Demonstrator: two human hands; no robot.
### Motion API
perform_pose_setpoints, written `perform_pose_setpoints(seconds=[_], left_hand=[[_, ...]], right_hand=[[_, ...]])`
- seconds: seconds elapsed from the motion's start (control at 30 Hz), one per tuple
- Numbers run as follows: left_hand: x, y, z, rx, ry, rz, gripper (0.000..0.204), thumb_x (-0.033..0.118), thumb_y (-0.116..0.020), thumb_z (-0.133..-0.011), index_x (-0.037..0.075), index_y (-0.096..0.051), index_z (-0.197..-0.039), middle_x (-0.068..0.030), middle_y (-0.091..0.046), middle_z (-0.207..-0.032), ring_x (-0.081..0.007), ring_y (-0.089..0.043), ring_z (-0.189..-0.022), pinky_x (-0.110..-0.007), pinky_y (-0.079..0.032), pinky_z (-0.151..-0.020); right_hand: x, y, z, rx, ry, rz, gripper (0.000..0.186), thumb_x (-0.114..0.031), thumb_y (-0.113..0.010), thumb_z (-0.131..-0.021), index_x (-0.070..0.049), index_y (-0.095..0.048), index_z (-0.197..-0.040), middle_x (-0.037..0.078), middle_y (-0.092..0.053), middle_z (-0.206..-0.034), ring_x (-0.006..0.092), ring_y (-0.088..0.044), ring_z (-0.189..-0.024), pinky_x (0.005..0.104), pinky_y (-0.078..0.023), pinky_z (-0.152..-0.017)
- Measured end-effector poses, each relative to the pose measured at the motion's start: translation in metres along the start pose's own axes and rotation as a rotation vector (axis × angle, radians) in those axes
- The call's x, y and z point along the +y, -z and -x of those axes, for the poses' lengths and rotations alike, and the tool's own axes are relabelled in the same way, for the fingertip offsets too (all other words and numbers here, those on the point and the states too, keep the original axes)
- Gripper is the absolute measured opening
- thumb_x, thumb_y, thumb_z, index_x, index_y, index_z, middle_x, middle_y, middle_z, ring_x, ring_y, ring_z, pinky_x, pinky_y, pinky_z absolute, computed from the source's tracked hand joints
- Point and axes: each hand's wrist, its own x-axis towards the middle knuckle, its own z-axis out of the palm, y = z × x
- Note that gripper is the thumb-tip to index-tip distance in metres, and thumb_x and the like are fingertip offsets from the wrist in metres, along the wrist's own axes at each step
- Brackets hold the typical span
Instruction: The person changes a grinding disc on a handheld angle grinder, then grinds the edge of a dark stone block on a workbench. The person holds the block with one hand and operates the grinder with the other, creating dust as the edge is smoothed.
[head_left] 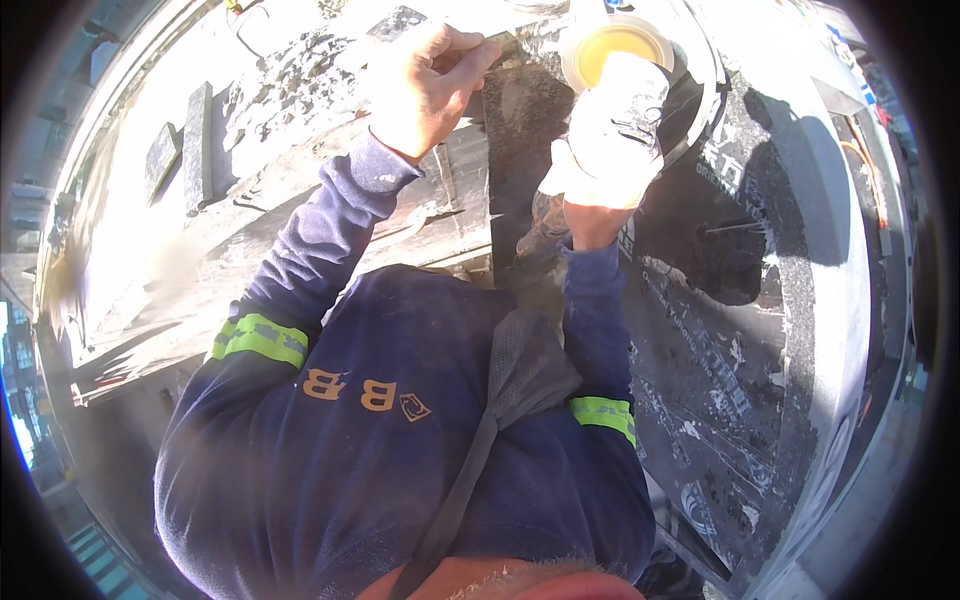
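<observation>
My left hand [425, 88] is raised at the upper middle, thumb and fingers pinched together beside the edge of a dark sheet. Whatever lies between those fingertips, if anything, is too small to make out. To its right, my right hand [600, 195] wraps around a pale, roughly cylindrical object [625, 100] with dark marks. Strong glare hides what kind of object it is and blurs the fingers. Its far end overlaps a round, light-rimmed container [667, 50] with a yellow inside.
Dark stone rubble [290, 90] lies at the upper left, near two grey slabs [198, 150]. Worn wooden boards [440, 185] extend below my left hand. A dusty black sheet with white print [700, 370] covers the right side, bordered by a pale curved surface [840, 200].
</observation>
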Motion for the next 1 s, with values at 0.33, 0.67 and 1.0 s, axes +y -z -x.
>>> perform_pose_setpoints(seconds=[0.33,0.67,1.0], left_hand=[[0.0,0.002,-0.001,-0.034,0.002,-0.023,0.017,0.016,-0.07,-0.09,0.0,-0.067,-0.095,-0.0037,-0.065,-0.066,-0.0084,-0.061,-0.058,-0.023,-0.046,-0.051],[0.0,0.002,-0.001,-0.034,-0.02,-0.047,0.017,0.016,-0.071,-0.09,0.0,-0.066,-0.094,-0.0045,-0.065,-0.065,-0.0083,-0.061,-0.057,-0.023,-0.046,-0.05],[-0.002,0.002,-0.001,-0.046,-0.025,-0.06,0.017,0.016,-0.07,-0.09,0.0,-0.067,-0.095,-0.0044,-0.065,-0.065,-0.0074,-0.06,-0.057,-0.023,-0.045,-0.05]], right_hand=[[0.001,0.0,0.003,-0.017,-0.026,-0.012,0.028,-0.025,-0.074,-0.076,-0.014,-0.074,-0.102,0.009,-0.07,-0.107,0.0369,-0.061,-0.105,0.056,-0.038,-0.103],[-0.005,-0.002,0.007,0.026,-0.414,-0.504,0.041,-0.022,-0.079,-0.072,-0.003,-0.069,-0.106,0.007,-0.07,-0.105,0.0296,-0.062,-0.099,0.039,-0.043,-0.1],[0.002,-0.004,0.013,-0.09,-0.292,-0.296,0.037,-0.025,-0.076,-0.072,-0.014,-0.072,-0.107,0.006,-0.068,-0.113,0.0313,-0.057,-0.11,0.0445,-0.035,-0.107]])
